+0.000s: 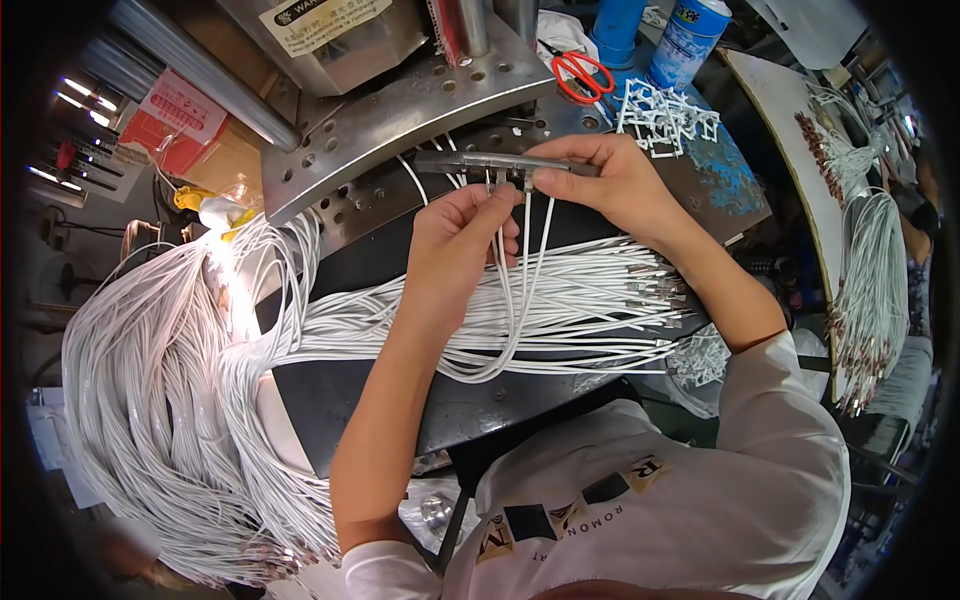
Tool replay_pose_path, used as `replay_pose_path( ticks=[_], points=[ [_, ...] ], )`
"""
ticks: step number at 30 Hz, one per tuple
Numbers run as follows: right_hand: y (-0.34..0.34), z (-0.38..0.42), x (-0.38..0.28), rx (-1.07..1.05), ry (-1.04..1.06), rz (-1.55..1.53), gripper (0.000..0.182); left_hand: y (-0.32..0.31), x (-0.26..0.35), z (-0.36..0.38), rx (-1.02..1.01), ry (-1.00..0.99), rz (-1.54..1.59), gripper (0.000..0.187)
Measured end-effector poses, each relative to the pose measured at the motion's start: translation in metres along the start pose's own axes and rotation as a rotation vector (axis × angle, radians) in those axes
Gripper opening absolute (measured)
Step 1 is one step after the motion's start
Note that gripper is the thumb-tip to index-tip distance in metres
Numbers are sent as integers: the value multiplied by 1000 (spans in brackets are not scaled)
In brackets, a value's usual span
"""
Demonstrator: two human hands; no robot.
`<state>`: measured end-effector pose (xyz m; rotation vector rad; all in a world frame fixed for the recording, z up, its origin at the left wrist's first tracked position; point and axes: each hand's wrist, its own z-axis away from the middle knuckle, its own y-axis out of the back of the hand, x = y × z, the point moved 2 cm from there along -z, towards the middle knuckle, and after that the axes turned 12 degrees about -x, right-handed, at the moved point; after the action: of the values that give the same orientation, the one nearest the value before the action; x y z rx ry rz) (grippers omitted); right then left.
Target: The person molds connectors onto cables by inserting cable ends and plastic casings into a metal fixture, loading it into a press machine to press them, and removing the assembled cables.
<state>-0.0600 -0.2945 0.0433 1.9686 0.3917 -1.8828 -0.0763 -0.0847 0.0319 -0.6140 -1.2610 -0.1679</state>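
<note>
A dark metal mould plate (470, 162), long and narrow, is held up in front of the machine. My right hand (625, 185) grips its right end, thumb on the near side and fingers behind. My left hand (455, 240) pinches a white cable (501, 290) just below the plate's near edge. Other white cables hang from the plate beside it, their ends at small metal slots. Fingers partly hide the cable ends there. Below both hands, a thick bundle of white cables (560, 300) with metal connectors lies across the black work surface (400, 405).
The steel machine plate (420, 105) with holes stands just behind my hands. Red-handled scissors (582, 78), a blue spray can (688, 45) and white plastic scraps (665, 115) are at back right. A large cable heap (150, 400) hangs at left; more cables (870, 290) hang at right.
</note>
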Motion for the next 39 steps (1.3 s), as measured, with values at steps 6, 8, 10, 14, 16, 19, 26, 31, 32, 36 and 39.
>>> replay_pose_path(
  ticks=[6, 8, 10, 14, 16, 19, 26, 31, 32, 36, 39],
  points=[
    [6, 1, -4, 39, 5, 91, 34, -7, 2, 0, 87, -54, 18, 23],
    [11, 0, 2, 76, 31, 35, 35, -3, 4, 1, 95, -87, 12, 22],
    [12, 1, 1, 74, 23, 1, 35, 1, 4, 1, 105, -112, -1, 21],
    [7, 1, -2, 54, -15, 11, 35, 7, -2, -1, 116, -127, -28, 20],
    [7, 3, -6, 63, 7, 125, 34, 7, -3, -1, 129, -127, -46, 21],
    [10, 4, -10, 65, 29, 222, 33, 3, -1, 0, 156, -137, -119, 22],
    [39, 16, -9, 28, -59, 378, 31, 28, 19, 6, 243, -83, -370, 34],
    [55, 11, 9, -126, -10, 376, 29, 40, 30, -9, 380, -41, -103, 42],
    [53, 7, 10, -173, -14, 400, 28, 46, 32, -16, 308, -3, -3, 39],
    [43, -4, 13, -297, -9, 391, 27, 59, 20, -43, 132, 172, 271, 29],
    [41, -7, 8, -325, 1, 483, 23, 61, 17, -30, 236, 127, 12, 27]
  ],
)
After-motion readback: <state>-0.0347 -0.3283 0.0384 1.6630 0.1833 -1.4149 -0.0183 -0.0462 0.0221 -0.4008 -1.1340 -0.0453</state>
